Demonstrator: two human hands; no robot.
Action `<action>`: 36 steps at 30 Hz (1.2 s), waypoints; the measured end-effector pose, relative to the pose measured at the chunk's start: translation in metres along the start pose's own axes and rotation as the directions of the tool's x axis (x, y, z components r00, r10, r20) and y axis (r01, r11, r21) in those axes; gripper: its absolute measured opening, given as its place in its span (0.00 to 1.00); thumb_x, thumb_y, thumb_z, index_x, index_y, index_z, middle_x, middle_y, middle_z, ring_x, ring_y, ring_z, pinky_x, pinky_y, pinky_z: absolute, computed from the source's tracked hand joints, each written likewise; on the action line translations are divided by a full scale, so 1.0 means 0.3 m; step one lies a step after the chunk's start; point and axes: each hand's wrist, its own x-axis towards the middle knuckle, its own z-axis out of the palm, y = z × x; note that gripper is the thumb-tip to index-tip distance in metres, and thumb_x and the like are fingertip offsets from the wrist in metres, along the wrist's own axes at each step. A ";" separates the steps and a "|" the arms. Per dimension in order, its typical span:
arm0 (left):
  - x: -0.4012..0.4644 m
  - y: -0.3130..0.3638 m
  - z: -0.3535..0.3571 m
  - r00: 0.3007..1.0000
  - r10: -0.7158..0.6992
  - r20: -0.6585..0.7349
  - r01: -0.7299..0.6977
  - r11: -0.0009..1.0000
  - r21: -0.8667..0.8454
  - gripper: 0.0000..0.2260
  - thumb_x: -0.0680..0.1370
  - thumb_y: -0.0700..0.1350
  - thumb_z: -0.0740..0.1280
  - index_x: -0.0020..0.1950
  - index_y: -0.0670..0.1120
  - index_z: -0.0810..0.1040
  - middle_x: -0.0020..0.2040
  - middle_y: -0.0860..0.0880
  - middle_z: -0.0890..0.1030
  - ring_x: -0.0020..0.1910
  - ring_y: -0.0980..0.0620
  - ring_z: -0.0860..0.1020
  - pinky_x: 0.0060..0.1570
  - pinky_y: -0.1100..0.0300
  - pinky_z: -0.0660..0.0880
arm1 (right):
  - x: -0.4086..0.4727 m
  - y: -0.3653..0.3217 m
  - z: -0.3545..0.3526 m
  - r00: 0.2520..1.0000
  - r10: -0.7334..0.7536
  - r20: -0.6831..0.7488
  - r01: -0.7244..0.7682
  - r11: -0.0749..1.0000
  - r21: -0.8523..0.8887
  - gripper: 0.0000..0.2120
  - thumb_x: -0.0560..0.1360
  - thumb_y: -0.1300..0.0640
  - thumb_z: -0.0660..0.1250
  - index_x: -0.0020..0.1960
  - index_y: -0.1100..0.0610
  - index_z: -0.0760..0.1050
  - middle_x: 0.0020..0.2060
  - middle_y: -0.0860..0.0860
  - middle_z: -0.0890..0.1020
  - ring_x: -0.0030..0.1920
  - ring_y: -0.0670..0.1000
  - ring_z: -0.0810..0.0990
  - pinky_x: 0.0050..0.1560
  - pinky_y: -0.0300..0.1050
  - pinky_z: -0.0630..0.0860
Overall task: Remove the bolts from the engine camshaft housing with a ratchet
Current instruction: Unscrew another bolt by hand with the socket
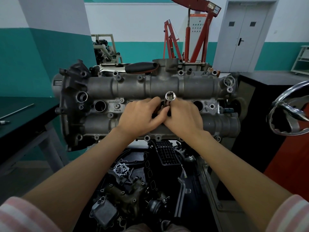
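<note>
Housing: one grey cast-metal camshaft housing [147, 104], landmark, lying across the view.
Hands: two, meeting over the housing's middle.
Left hand [139, 117]: fingers curled round a dark tool shaft.
Right hand [183, 117]: curled round the same shaft.
Socket: one shiny silver socket [170, 97], open end upward, just above both hands.
Ratchet: one black-handled chrome ratchet [133, 68], on the housing's far edge.
Bolts: count unclear.
Writing: stamped text left of the hands, unreadable.

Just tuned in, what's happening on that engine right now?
A person has both hands over the middle of the camshaft housing. The left hand and right hand together hold a socket tool, its open end pointing up. A ratchet lies unused along the engine's far edge. Several bolts appear still seated.
</note>
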 end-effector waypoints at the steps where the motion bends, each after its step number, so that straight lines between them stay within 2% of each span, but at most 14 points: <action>1: 0.001 -0.001 0.001 1.000 -0.002 0.002 0.002 1.000 0.004 0.28 0.74 0.59 0.49 0.43 0.39 0.78 0.33 0.45 0.78 0.30 0.44 0.76 0.28 0.54 0.69 | 0.000 0.001 0.002 1.000 0.001 -0.003 -0.001 1.000 -0.004 0.07 0.74 0.52 0.61 0.46 0.57 0.68 0.39 0.54 0.79 0.39 0.56 0.77 0.39 0.42 0.58; 4: -0.001 0.000 0.001 1.000 0.004 -0.013 -0.004 1.000 -0.006 0.28 0.74 0.59 0.49 0.43 0.39 0.79 0.33 0.44 0.79 0.30 0.44 0.76 0.28 0.54 0.70 | 0.003 0.003 0.008 1.000 -0.001 -0.015 0.001 1.000 -0.007 0.10 0.75 0.51 0.60 0.46 0.58 0.71 0.38 0.54 0.79 0.39 0.56 0.77 0.39 0.42 0.59; 7: -0.001 -0.001 0.001 0.999 -0.001 -0.043 0.000 0.999 -0.034 0.26 0.75 0.58 0.52 0.41 0.38 0.78 0.31 0.45 0.78 0.28 0.45 0.75 0.27 0.57 0.67 | 0.004 0.006 0.011 1.000 -0.009 -0.027 0.009 1.000 0.000 0.14 0.77 0.49 0.59 0.40 0.58 0.75 0.37 0.54 0.80 0.38 0.55 0.77 0.39 0.43 0.58; 11: -0.003 -0.002 0.003 0.998 0.000 -0.057 -0.001 1.000 -0.031 0.24 0.75 0.57 0.53 0.40 0.38 0.77 0.29 0.45 0.76 0.26 0.45 0.74 0.26 0.59 0.65 | 0.002 0.003 0.006 0.999 -0.002 -0.033 0.002 1.000 0.003 0.16 0.78 0.49 0.59 0.36 0.57 0.73 0.36 0.55 0.80 0.35 0.54 0.73 0.38 0.42 0.57; 14: -0.004 -0.003 0.005 0.998 0.023 -0.056 -0.024 1.000 -0.018 0.22 0.75 0.56 0.54 0.39 0.39 0.76 0.28 0.47 0.76 0.25 0.46 0.73 0.26 0.61 0.63 | 0.000 -0.001 0.004 1.000 -0.010 -0.023 0.010 1.000 -0.004 0.15 0.78 0.51 0.58 0.36 0.56 0.69 0.37 0.56 0.81 0.38 0.57 0.77 0.39 0.43 0.58; 16: -0.004 -0.005 0.007 0.998 0.030 -0.049 -0.031 0.999 -0.013 0.22 0.76 0.56 0.54 0.39 0.40 0.77 0.29 0.47 0.76 0.25 0.46 0.73 0.27 0.61 0.62 | -0.001 -0.002 0.005 0.999 -0.010 -0.033 0.010 1.000 0.009 0.13 0.78 0.51 0.58 0.36 0.55 0.67 0.39 0.56 0.80 0.40 0.57 0.77 0.40 0.43 0.58; 20: -0.003 -0.010 0.010 0.999 0.021 -0.039 -0.021 1.000 -0.012 0.25 0.75 0.58 0.51 0.41 0.39 0.77 0.31 0.46 0.77 0.28 0.45 0.74 0.27 0.58 0.66 | 0.004 0.006 0.017 1.000 0.001 -0.025 -0.002 1.000 -0.014 0.12 0.77 0.50 0.58 0.44 0.58 0.73 0.41 0.54 0.80 0.41 0.54 0.76 0.41 0.41 0.58; 23: -0.003 -0.005 0.008 0.999 0.013 -0.032 -0.013 1.000 0.002 0.26 0.75 0.59 0.50 0.43 0.39 0.77 0.33 0.46 0.78 0.30 0.44 0.76 0.28 0.54 0.70 | 0.005 0.006 0.022 1.000 0.000 -0.015 0.000 1.000 -0.016 0.09 0.75 0.51 0.59 0.45 0.57 0.69 0.40 0.53 0.79 0.41 0.54 0.77 0.42 0.41 0.59; 27: -0.001 -0.001 0.008 0.998 0.036 -0.050 -0.037 0.999 -0.013 0.23 0.75 0.57 0.53 0.45 0.39 0.74 0.32 0.46 0.78 0.28 0.44 0.76 0.25 0.56 0.69 | 0.003 0.000 0.021 0.999 0.012 -0.049 -0.012 1.000 0.016 0.10 0.74 0.51 0.61 0.46 0.57 0.65 0.38 0.54 0.80 0.38 0.56 0.78 0.40 0.43 0.60; 32: 0.003 -0.002 0.007 0.994 0.106 -0.037 -0.105 0.994 0.023 0.23 0.77 0.55 0.52 0.60 0.42 0.76 0.48 0.42 0.80 0.33 0.40 0.79 0.26 0.51 0.73 | 0.004 0.003 0.026 0.999 0.013 -0.050 -0.013 1.000 -0.016 0.10 0.72 0.52 0.60 0.48 0.58 0.72 0.40 0.54 0.81 0.42 0.55 0.78 0.41 0.42 0.59; 34: 0.003 0.000 0.003 0.993 0.112 -0.036 -0.111 0.994 0.023 0.22 0.78 0.54 0.52 0.58 0.40 0.77 0.48 0.42 0.80 0.31 0.40 0.79 0.25 0.51 0.74 | 0.004 0.002 0.023 0.998 0.025 -0.049 -0.025 1.000 0.004 0.11 0.72 0.52 0.60 0.48 0.59 0.73 0.40 0.54 0.81 0.42 0.56 0.78 0.41 0.42 0.60; 36: 0.002 0.003 0.002 0.990 0.133 -0.050 -0.131 0.991 0.039 0.20 0.77 0.51 0.55 0.51 0.38 0.78 0.42 0.42 0.81 0.26 0.41 0.77 0.21 0.55 0.71 | 0.003 0.000 0.022 0.998 0.040 -0.053 -0.039 0.999 0.015 0.11 0.72 0.53 0.60 0.49 0.59 0.74 0.41 0.55 0.81 0.42 0.56 0.78 0.41 0.43 0.61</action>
